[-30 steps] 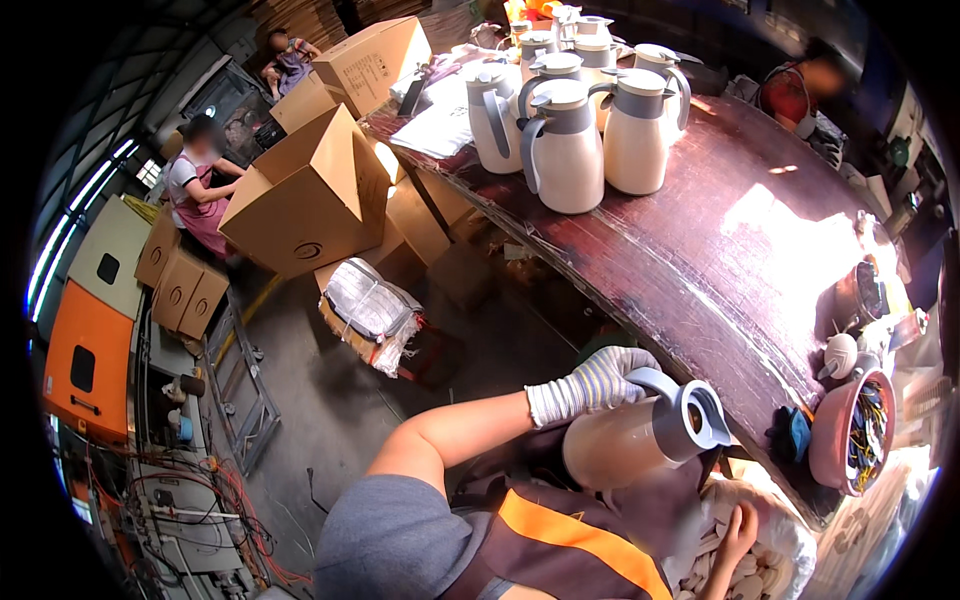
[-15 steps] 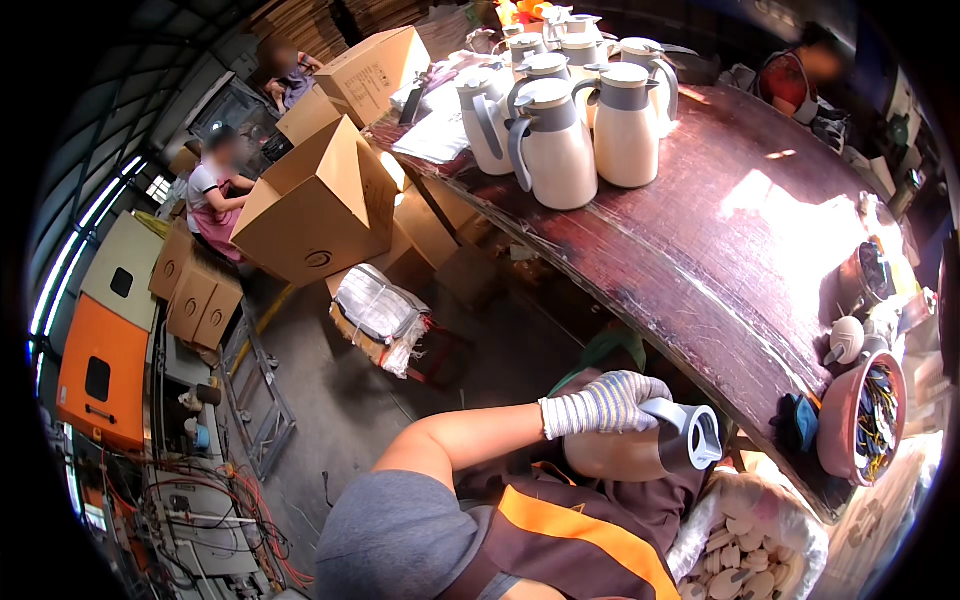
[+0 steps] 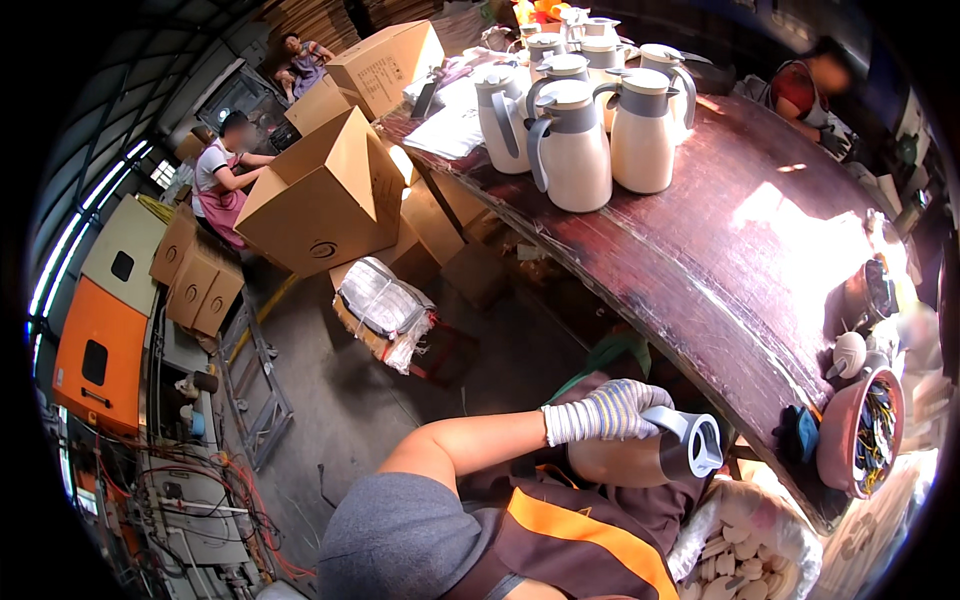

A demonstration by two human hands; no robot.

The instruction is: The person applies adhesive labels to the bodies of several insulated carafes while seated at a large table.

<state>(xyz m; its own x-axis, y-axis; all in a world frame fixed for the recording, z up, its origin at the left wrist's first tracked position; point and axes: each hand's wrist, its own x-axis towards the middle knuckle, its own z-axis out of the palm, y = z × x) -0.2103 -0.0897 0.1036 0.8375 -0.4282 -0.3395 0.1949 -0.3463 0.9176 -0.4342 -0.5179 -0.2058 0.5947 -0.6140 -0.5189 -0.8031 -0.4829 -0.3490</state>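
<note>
I have the jug (image 3: 625,462) tipped over just beside the near edge of the tabletop (image 3: 690,265), left fingers (image 3: 632,405) curled at its handle (image 3: 668,421); my right fingers I cannot tell. Lidded jugs (image 3: 578,160) stand at the tabletop's far end.

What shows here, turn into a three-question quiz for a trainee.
1. Which hand holds the beige jug with a grey collar: A) right, B) left, C) both?
2. True or false: the tall beige jugs with grey tops stand upright on the red-brown wooden table.
3. Complete: the diagonal stripe on the brown cloth apron is ___.

Key: 1. B, the gloved left hand; 2. true; 3. orange.
</note>
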